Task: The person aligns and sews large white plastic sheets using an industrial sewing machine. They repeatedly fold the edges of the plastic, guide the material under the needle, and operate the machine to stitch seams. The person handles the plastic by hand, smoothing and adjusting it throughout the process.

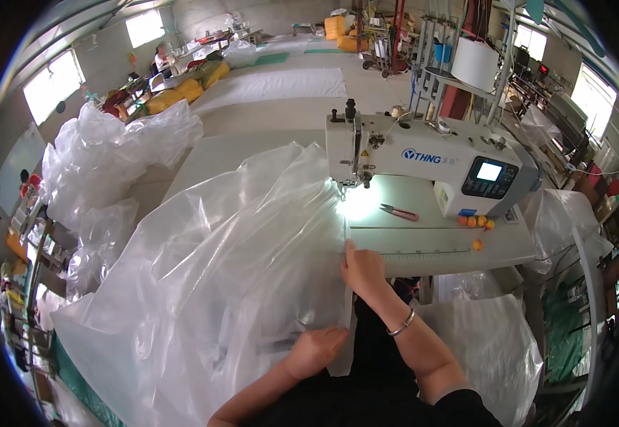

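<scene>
A large translucent plastic sheet [238, 235] spreads in folds over the left of the sewing table and down toward my lap. Its right edge runs up to the needle area of a white sewing machine [409, 149], where a bright lamp shines. My right hand [363, 270] is closed on that edge near the table's front, index finger stretched along it toward the needle. Lower down, nearer my body, my left hand [316, 350] grips the same sheet with curled fingers. Thread snips [399, 213] with reddish handles lie on the machine bed, right of the needle.
Several small orange round things [476, 222] sit at the machine's base, behind a printed ruler scale [423, 253]. Crumpled plastic [103, 156] is heaped at the left. More sheeting [484, 356] hangs at the right. A white thread cone [474, 64] stands behind the machine.
</scene>
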Tool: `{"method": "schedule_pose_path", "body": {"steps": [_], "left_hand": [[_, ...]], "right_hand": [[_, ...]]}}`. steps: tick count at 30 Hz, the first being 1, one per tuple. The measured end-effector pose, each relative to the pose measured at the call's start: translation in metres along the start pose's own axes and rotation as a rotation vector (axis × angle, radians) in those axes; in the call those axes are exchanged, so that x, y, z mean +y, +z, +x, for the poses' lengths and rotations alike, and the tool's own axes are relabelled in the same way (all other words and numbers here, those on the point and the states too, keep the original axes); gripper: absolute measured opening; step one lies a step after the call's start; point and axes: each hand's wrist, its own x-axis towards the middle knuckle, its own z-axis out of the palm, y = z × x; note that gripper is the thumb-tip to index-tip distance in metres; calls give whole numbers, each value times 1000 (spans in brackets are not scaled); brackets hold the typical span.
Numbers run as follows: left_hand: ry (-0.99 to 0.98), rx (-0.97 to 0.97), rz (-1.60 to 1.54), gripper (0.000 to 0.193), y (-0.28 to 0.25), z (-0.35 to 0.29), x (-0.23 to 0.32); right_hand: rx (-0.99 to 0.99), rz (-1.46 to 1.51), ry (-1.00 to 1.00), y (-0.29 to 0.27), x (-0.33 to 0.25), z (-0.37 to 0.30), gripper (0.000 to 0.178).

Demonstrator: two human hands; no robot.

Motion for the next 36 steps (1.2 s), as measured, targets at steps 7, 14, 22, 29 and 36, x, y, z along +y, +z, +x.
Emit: {"method": "schedule_pose_path", "body": {"steps": [7, 14, 22, 29, 36], "left_hand": [[-122, 84, -70, 9, -7, 26, -24], [-217, 52, -20, 7, -12, 60, -39], [-248, 60, -71, 10, 5, 100, -30], [-232, 67, 75, 16, -14, 131, -25], [-32, 81, 366, 26, 4, 122, -74]], "right_hand": [[47, 15, -37, 11, 17, 34, 33], [13, 62, -50, 15, 26, 76, 24], [21, 82, 7, 16, 44, 82, 19], [195, 199, -94, 8, 37, -36, 29], [244, 160, -75, 24, 20, -69, 32]]}}
